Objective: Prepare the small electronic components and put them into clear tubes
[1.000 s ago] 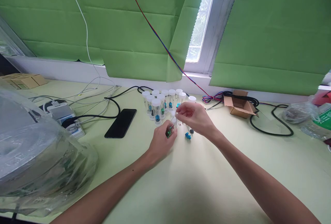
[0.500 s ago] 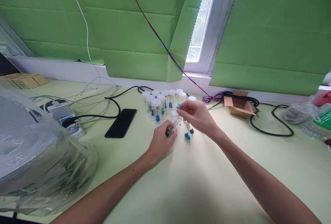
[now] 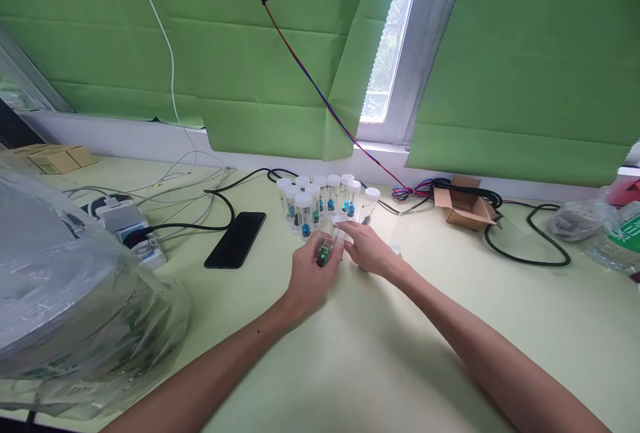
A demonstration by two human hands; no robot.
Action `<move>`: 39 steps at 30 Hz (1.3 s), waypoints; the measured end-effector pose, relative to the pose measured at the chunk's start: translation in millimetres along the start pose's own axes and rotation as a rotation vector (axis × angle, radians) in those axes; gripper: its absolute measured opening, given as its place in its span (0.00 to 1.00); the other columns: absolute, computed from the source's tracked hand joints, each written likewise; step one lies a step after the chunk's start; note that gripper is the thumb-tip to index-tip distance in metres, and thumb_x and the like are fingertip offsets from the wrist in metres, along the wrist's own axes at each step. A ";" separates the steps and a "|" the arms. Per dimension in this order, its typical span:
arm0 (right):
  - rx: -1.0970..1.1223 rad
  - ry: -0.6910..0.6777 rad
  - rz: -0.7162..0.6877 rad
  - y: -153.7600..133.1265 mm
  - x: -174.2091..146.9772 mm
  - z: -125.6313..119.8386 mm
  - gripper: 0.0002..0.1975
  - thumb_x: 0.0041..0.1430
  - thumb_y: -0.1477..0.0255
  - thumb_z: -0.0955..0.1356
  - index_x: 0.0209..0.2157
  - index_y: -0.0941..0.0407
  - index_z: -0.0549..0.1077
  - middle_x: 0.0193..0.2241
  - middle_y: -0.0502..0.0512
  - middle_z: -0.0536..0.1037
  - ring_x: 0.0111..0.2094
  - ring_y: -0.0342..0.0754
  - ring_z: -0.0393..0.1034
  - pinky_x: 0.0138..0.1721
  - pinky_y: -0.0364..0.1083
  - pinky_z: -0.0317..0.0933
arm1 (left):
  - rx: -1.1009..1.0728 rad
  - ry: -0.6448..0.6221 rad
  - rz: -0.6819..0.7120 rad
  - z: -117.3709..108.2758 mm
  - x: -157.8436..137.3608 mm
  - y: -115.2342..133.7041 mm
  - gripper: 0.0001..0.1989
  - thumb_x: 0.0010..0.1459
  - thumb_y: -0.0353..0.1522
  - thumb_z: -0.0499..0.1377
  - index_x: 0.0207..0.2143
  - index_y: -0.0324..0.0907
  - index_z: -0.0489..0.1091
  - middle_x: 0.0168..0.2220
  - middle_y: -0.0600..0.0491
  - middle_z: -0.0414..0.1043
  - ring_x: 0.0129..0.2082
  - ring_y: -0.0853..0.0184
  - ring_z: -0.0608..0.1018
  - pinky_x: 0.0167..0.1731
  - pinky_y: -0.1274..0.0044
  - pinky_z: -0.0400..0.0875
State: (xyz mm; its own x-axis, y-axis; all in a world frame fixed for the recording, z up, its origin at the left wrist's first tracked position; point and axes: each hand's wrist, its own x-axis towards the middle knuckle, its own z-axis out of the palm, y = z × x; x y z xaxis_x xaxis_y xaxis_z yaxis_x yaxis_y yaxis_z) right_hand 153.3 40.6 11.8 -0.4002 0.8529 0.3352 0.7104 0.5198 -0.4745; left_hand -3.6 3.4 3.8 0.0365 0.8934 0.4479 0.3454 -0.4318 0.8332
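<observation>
Vial (image 3: 325, 248) clenched in left hand's (image 3: 311, 275) grip; right hand (image 3: 367, 251) pinches its cap.

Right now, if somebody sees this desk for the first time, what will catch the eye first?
Probably the two bare hands meeting mid-desk: the left hand grips a small clear vial with something green inside, and the right hand lies close beside it on the table. Just behind them stands a cluster of white-capped vials with blue and green pieces inside. A black phone lies flat to their left.
</observation>
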 end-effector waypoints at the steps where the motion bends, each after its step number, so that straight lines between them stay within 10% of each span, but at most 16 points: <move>1: -0.019 -0.033 -0.015 2.9 -0.7 3.3 0.21 0.60 0.79 0.61 0.54 0.57 0.67 0.53 0.63 0.71 0.53 0.55 0.66 0.51 0.52 0.62 | -0.011 -0.010 -0.002 -0.1 -0.7 -0.4 0.10 0.57 0.38 0.57 0.29 0.43 0.61 0.20 0.60 0.61 0.20 0.73 0.63 0.22 0.80 0.59; 10: -0.101 -0.107 -0.073 11.0 -5.0 9.9 0.22 0.61 0.80 0.61 0.55 0.52 0.67 0.56 0.60 0.68 0.51 0.53 0.68 0.47 0.48 0.63 | -0.032 -0.086 0.106 -1.6 -4.6 -4.6 0.09 0.57 0.37 0.57 0.28 0.43 0.63 0.19 0.61 0.58 0.18 0.74 0.60 0.21 0.79 0.57; 22: -0.226 -0.119 -0.011 5.2 -6.1 11.4 0.14 0.64 0.76 0.61 0.50 0.53 0.70 0.45 0.59 0.68 0.34 0.47 0.69 0.32 0.44 0.59 | -0.120 -0.124 -0.102 1.1 3.5 -10.3 0.10 0.57 0.38 0.57 0.38 0.44 0.61 0.24 0.60 0.64 0.21 0.73 0.66 0.23 0.81 0.60; 31: 0.045 0.036 -0.041 3.6 2.9 -6.7 0.15 0.64 0.76 0.62 0.51 0.53 0.71 0.42 0.58 0.67 0.37 0.47 0.68 0.42 0.48 0.64 | -0.151 -0.080 -0.174 2.6 5.1 -14.1 0.14 0.58 0.42 0.56 0.43 0.46 0.60 0.23 0.62 0.63 0.17 0.75 0.65 0.19 0.82 0.59; 39: 0.400 0.132 0.121 -17.0 8.5 -46.0 0.11 0.62 0.71 0.63 0.45 0.55 0.71 0.41 0.56 0.70 0.26 0.41 0.70 0.27 0.43 0.66 | -0.176 -0.082 -0.206 1.5 3.8 -6.5 0.19 0.56 0.45 0.57 0.47 0.48 0.64 0.25 0.61 0.64 0.15 0.75 0.67 0.17 0.81 0.62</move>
State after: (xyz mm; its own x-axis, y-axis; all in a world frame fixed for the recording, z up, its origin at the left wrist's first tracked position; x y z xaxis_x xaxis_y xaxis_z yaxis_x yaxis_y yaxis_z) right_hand 164.5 36.7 60.2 -0.2321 0.9087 0.3470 0.4569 0.4167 -0.7859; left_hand -4.4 9.8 -0.5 0.0604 0.9685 0.2414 0.1858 -0.2485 0.9506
